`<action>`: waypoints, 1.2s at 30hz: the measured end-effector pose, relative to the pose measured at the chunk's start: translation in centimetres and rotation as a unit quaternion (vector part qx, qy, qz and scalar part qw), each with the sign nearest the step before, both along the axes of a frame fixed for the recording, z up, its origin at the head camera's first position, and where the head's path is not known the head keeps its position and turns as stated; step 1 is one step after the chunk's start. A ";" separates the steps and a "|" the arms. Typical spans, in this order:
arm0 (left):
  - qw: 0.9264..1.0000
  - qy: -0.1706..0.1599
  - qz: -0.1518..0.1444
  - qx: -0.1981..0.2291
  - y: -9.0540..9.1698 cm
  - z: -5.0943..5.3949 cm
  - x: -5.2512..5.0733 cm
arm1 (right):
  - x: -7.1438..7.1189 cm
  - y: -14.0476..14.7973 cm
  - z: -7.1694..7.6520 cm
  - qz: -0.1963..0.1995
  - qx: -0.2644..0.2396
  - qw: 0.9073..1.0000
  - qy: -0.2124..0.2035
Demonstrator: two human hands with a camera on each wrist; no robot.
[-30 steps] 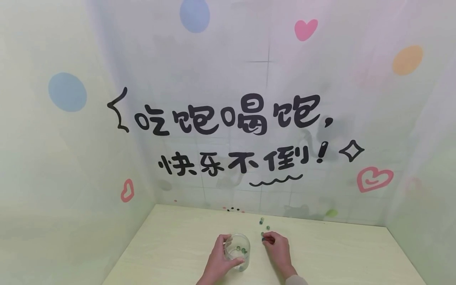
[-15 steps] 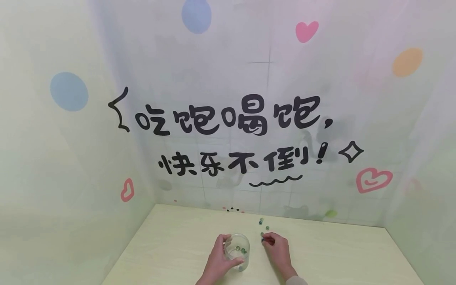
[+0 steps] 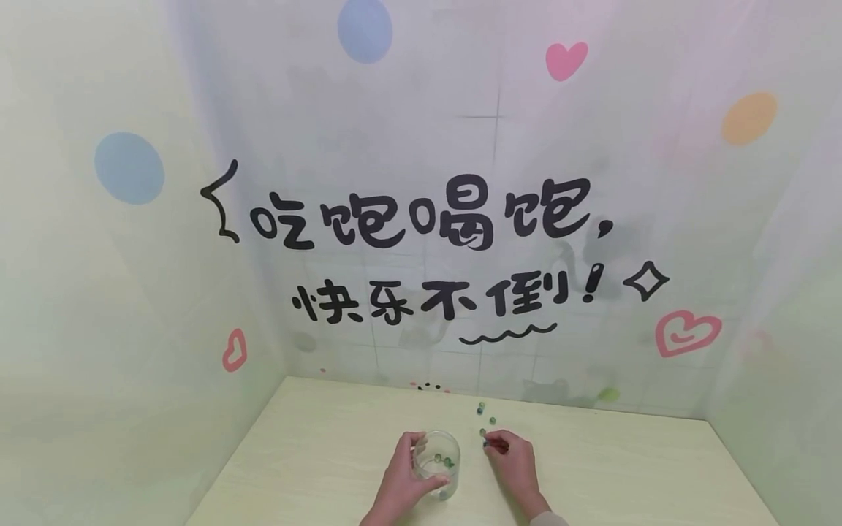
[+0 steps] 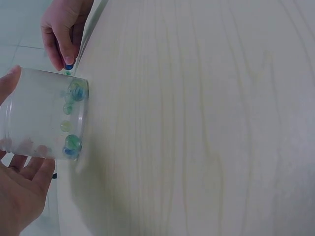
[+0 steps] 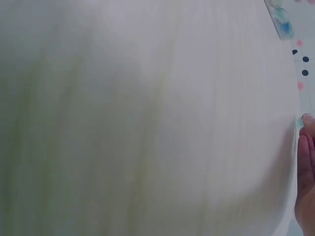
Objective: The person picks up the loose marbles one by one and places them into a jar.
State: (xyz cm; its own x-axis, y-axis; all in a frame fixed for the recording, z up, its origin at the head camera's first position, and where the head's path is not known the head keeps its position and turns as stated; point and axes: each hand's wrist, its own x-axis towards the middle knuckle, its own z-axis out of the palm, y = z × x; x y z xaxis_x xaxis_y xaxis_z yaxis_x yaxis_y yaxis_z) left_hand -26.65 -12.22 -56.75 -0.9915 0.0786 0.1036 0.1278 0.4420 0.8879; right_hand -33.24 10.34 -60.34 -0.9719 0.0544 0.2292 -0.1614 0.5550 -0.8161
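Note:
My left hand [image 3: 403, 478] grips a clear glass cup [image 4: 37, 110], fingers around its far side and thumb along the near side. Several green and blue glass marbles [image 4: 73, 142] lie at the bottom of the cup. To the right of it, my right hand [image 3: 516, 465] pinches a dark blue marble [image 4: 69, 66] between thumb and fingertips, low over the table. A green marble [image 3: 483, 432] sits just beyond those fingertips. In the right wrist view, only part of the right hand [image 5: 306, 172] shows at the edge.
Behind the right hand, a few more loose marbles [image 3: 492, 421] lie toward the back of the pale wooden table [image 3: 316, 438]. A printed curtain [image 3: 368, 351] with black lettering stands along the back edge, and pale walls rise at both sides.
Both hands, the cup and the marbles keep nearly the same places. Only the head view has shifted very slightly.

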 end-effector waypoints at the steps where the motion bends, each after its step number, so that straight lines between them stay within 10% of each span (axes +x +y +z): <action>1: 1.000 0.000 0.002 -0.001 0.0 0.0 0.0 | 0.1 0.0 0.0 -0.001 -0.001 1.000 0.000; 36: 0.999 0.014 0.022 -0.046 0.1 -0.1 -0.2 | 2.7 0.3 2.0 0.007 -0.037 0.999 0.017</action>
State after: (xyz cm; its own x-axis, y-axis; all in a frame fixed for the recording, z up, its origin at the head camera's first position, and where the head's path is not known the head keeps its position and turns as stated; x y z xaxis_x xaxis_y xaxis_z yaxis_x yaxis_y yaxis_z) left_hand -26.86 -12.11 -56.84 -0.9910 0.0446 0.1263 0.1307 0.5276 0.8394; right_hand -30.58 10.61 -58.32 -0.9646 0.0599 0.2570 -0.1958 0.4903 -0.8493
